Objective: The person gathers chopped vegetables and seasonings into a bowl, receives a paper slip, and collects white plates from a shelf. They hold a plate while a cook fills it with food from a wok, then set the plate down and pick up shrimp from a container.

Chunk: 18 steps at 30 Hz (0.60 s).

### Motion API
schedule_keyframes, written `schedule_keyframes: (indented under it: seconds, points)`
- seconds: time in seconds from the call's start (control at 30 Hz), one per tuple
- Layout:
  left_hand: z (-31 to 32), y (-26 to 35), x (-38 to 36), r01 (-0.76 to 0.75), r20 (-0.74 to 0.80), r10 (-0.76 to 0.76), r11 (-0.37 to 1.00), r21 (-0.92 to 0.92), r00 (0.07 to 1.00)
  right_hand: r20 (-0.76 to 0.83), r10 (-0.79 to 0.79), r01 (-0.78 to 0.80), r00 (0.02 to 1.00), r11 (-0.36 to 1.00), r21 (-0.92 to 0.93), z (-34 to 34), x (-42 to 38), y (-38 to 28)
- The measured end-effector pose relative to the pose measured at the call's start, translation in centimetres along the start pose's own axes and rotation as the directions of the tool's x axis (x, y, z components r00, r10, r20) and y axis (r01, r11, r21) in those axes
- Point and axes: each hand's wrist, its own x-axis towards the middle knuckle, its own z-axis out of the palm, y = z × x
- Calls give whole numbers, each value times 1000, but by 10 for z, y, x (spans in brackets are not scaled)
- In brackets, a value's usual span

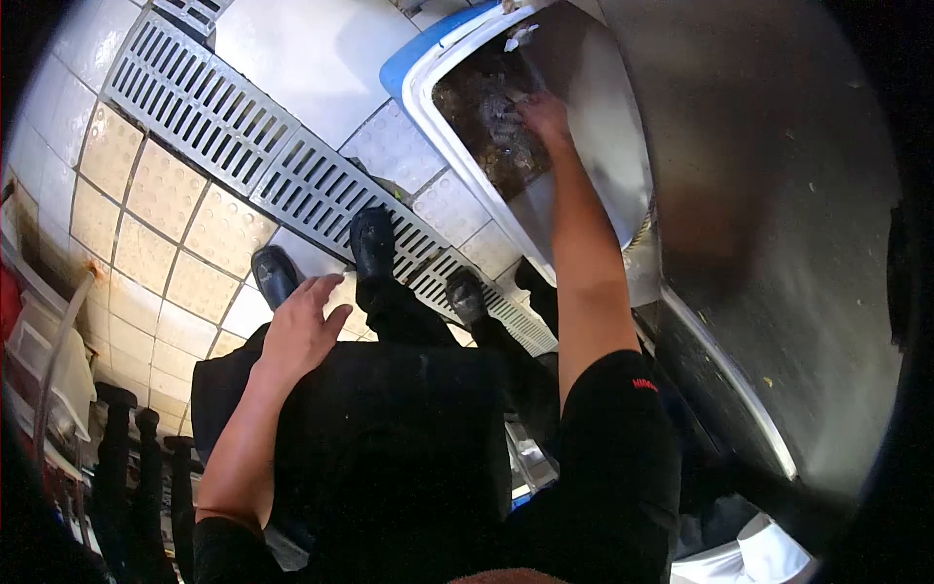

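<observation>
My right hand reaches down into a large white tub with a blue outer edge. Dark brown contents lie in the tub, with a greyish clump beside the fingertips. The fingers bend towards this clump, and whether they hold any of it is too unclear to tell. A small white scrap lies near the tub's far end. Well away from the tub, my left hand hangs over the floor in front of my dark apron, its fingers apart and holding nothing.
A metal drain grate crosses the tiled floor diagonally. Dark shoes stand on and beside it, another person's among them. To the right is a broad metal surface with a raised edge. A metal rail and pale containers are at the left.
</observation>
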Motion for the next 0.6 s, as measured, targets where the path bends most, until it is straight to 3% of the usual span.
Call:
schedule_keyframes:
  seconds: [0.03, 0.13, 0.17, 0.2, 0.27, 0.33, 0.4, 0.47, 0.5, 0.53, 0.6]
  points:
    - [2, 5, 1, 0, -9, 0, 999, -32, 1000, 47, 148, -149, 988, 989, 18, -16, -26, -14]
    - [14, 14, 11, -19, -37, 10, 964, -266, 999, 13, 18, -22, 1000, 899, 437, -31, -66, 4]
    - [19, 20, 14, -76, -91, 46, 927, -367, 995, -42, 32, -4, 999, 835, 550, -39, -89, 0]
    - [21, 28, 16, -171, -172, 117, 923, -346, 978, -94, 55, 20, 994, 758, 652, -52, -124, -23]
    - [25, 46, 21, -357, -328, 262, 893, -273, 907, -197, -28, 138, 980, 809, 572, -69, -176, -48]
    - [24, 67, 24, -472, -340, 375, 839, -272, 862, -289, 17, 135, 957, 858, 496, -73, -239, -90]
    - [25, 89, 25, -552, -386, 416, 746, -373, 823, -408, -235, 398, 882, 836, 378, -67, -287, -138]
    - [30, 100, 24, -571, -460, 372, 693, -440, 806, -381, -331, 447, 863, 852, 273, -52, -317, -177]
    - [28, 102, 23, -530, -448, 317, 679, -508, 836, -339, -395, 508, 854, 774, 378, -31, -320, -171]
    - [31, 103, 24, -519, -510, 216, 624, -584, 833, -261, -432, 500, 863, 803, 324, -27, -324, -181]
    - [19, 97, 20, -373, -423, 4, 479, -795, 906, -175, -521, 546, 835, 749, 376, -31, -322, -203]
